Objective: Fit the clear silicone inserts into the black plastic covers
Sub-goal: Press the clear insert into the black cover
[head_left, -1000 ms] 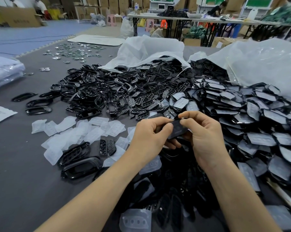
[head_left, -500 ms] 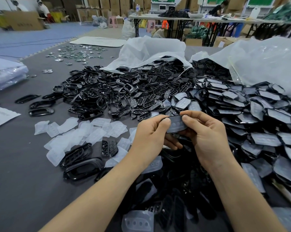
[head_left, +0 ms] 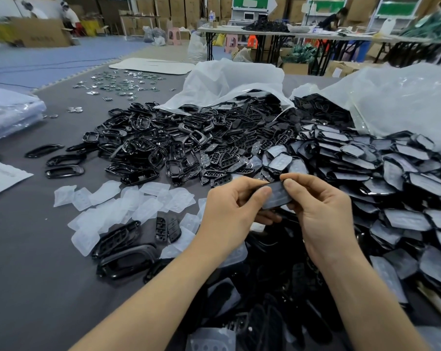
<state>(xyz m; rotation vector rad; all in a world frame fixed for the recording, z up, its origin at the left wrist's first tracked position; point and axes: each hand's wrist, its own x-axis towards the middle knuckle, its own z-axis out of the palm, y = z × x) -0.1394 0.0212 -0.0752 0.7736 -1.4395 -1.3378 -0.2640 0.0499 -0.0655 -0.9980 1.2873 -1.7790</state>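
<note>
Both hands hold one black plastic cover (head_left: 277, 195) with a clear silicone insert lying in it, above the grey table. My left hand (head_left: 233, 206) grips its left end with the thumb on top. My right hand (head_left: 320, 206) pinches its right end between thumb and fingers. Loose clear inserts (head_left: 128, 201) lie spread on the table to the left. A heap of bare black covers (head_left: 189, 143) sits behind them. Covers with inserts fitted (head_left: 391, 178) are stacked on the right.
Two white plastic bags (head_left: 229, 82) lie open behind the heaps. Black oval frames (head_left: 62, 171) and small metal badges (head_left: 123, 82) lie at the left and far left. More black parts (head_left: 277, 300) lie under my forearms. People work at tables in the background.
Both hands lifted the cover slightly and turned it, so its clear insert side now faces me. The right fingers shifted along its right end.
</note>
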